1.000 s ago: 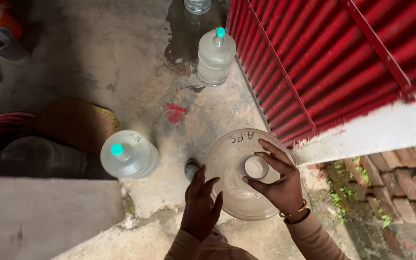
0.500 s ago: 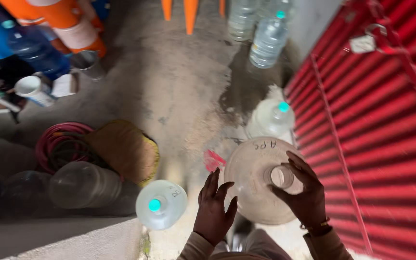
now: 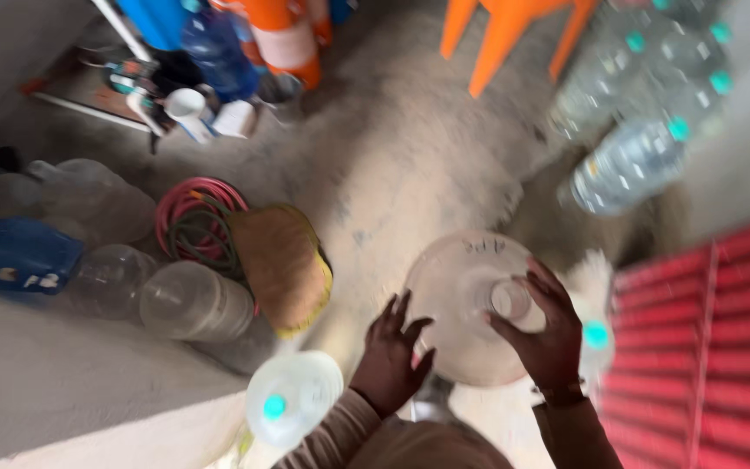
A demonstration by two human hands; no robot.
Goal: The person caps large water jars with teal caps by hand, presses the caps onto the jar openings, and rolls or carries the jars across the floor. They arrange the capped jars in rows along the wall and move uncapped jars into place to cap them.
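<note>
Since half a second earlier the view had swung left and down, so the red shutter slid toward the lower right corner and the hose coil came nearer the middle. Right hand fingers were curled over the neck of the upturned jug, gripping it at the mouth. Left hand was spread open, fingers splayed against the jug's near wall, holding nothing. That jug stood between both hands, just above the concrete floor. A capped bottle lay just left of the left wrist; another capped bottle sat right behind the right hand. Judging from the one-handed grip on a smooth neck, the jug could slip or swing into the nearby bottles, toppling them.
</note>
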